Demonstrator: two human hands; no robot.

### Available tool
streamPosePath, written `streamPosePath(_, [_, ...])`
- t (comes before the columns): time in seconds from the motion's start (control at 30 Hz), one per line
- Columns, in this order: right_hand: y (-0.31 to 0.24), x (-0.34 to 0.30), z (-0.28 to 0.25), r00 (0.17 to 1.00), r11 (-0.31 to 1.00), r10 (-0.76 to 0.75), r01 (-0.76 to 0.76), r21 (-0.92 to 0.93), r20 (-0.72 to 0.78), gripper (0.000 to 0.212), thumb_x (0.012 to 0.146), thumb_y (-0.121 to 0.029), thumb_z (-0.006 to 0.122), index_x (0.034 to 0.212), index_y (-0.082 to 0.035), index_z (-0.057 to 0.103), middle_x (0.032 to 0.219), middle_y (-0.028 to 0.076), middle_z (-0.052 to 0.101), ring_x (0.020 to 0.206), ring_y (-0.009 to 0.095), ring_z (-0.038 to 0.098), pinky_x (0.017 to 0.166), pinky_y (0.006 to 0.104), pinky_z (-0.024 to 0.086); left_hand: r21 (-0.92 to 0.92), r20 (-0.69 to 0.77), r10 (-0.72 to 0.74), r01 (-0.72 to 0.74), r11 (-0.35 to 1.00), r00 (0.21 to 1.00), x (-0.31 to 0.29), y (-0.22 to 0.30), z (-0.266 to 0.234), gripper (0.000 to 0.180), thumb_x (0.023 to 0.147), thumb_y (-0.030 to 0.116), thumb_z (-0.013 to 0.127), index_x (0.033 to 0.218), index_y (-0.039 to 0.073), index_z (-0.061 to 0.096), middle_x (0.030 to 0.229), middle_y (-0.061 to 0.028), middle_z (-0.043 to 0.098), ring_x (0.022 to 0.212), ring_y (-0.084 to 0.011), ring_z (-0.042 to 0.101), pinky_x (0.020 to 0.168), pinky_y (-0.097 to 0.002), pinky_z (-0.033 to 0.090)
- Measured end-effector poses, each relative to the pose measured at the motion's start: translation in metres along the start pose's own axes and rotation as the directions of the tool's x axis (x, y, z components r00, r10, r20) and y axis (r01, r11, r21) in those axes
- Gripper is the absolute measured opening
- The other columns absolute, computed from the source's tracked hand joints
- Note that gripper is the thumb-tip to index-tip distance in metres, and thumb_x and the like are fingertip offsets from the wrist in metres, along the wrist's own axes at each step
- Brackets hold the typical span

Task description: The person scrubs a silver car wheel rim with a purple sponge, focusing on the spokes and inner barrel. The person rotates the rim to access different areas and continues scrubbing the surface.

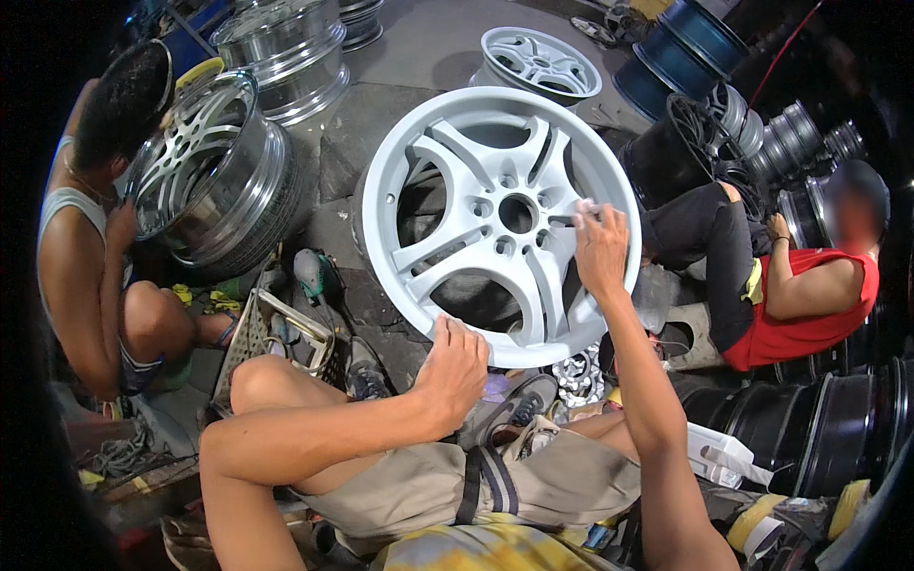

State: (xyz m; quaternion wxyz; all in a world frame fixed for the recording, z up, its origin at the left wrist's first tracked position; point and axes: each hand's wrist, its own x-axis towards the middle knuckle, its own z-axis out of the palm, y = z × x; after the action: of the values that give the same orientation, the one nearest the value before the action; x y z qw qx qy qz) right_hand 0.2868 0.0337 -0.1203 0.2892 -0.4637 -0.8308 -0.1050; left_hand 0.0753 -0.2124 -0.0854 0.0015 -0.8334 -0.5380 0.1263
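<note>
A light grey alloy wheel rim (498, 350) with paired spokes lies tilted in front of me. My left hand (455, 371) is closed on its near lip, with the thumb side up and some fingers hidden. Over the right-hand spokes is my right hand (602, 249), its fingers bent and drawn together. Something small and whitish shows at those fingertips; whether it is a scrap of material or dust I cannot make out. What supports the wheel from below is mostly hidden.
On the left a person (81, 238) sits by a polished wheel (243, 171). Another person in red (809, 305) sits at right. A smaller grey wheel (541, 62) lies beyond mine. A plastic basket (276, 333), a green power tool (314, 273) and black barrels (819, 428) stand around.
</note>
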Motion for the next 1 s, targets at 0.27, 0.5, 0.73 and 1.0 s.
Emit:
streamPosePath(0.27, [0.041,-0.04,-0.065,1.0,0.999,0.007,-0.008,-0.047,-0.011,0.023,0.1,-0.013,0.065,0.116,-0.004,0.078,0.117,0.011,0.069,0.115,0.032,0.061,0.101,0.0447,0.046,-0.282,-0.092,0.207,-0.225,0.933,0.974,-0.002,-0.016,-0.005,0.07,0.093,0.048,0.072,0.128,-0.012,0.059,0.122,-0.0237,0.062,0.115,-0.0369,0.059,0.109,-0.0494,0.043])
streamPosePath(0.5, [0.056,-0.07,-0.056,1.0,0.965,0.028,-0.027,-0.259,0.0,0.025,0.1,-0.016,0.065,0.118,-0.003,0.077,0.122,0.013,0.069,0.124,0.036,0.059,0.102,0.0457,0.046,-0.181,-0.015,0.064,-0.066,0.981,0.998,-0.038,-0.019,-0.008,0.082,0.098,0.047,0.064,0.155,-0.008,0.041,0.162,-0.0317,0.036,0.153,-0.0448,0.032,0.124,-0.0551,0.027])
streamPosePath(0.73, [0.074,0.081,0.047,0.991,0.949,0.076,-0.105,-0.297,-0.109,0.024,0.1,-0.022,0.063,0.11,-0.005,0.076,0.118,0.013,0.068,0.114,0.033,0.061,0.093,0.0469,0.048,0.074,0.047,-0.405,0.401,0.913,0.913,-0.035,-0.059,-0.006,0.097,0.092,0.051,0.071,0.159,-0.008,0.033,0.167,-0.0335,0.024,0.156,-0.0479,0.025,0.126,-0.0576,0.023])
streamPosePath(1.0, [-0.137,0.17,0.145,0.987,0.942,-0.112,0.142,0.305,-0.114,0.022,0.098,-0.02,0.065,0.1,-0.003,0.078,0.107,0.021,0.066,0.1,0.039,0.068,0.089,0.0523,0.056,0.062,0.112,-0.508,0.504,0.862,0.854,-0.012,-0.081,-0.003,0.11,0.085,0.054,0.078,0.159,-0.011,0.03,0.168,-0.0357,0.018,0.155,-0.0495,0.026,0.122,-0.062,0.029])
